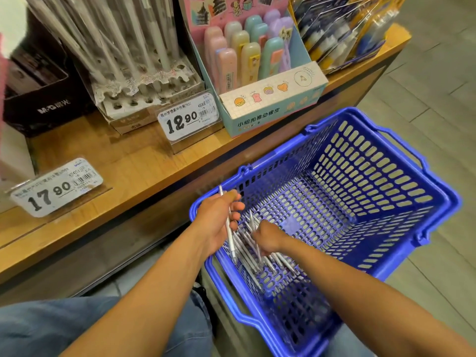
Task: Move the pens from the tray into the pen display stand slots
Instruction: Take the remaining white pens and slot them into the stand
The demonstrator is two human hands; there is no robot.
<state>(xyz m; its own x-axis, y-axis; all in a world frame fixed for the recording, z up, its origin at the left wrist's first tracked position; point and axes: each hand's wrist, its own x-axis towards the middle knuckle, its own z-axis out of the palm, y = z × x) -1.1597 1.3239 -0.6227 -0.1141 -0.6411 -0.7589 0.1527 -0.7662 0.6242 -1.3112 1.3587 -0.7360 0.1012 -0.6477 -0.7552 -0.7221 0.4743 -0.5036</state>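
A blue plastic basket [386, 191] stands on the floor below the shelf, with several white pens [251, 253] heaped in its near left corner. My left hand [216, 222] hovers over that corner, closed around one white pen [229, 228] that points down into the basket. My right hand [268, 239] reaches into the heap, its fingers curled among the pens; whether it grips one is hidden. The pen display stand [144, 91] sits on the shelf at the upper left, with white pens standing in its back rows and several bare slots in front.
A wooden shelf [123, 171] carries two price tags [189, 119] [55, 188], a black box [43, 99] at the left, a box of pastel erasers [257, 73] and packaged goods [342, 34] at the right. Tiled floor lies to the right of the basket.
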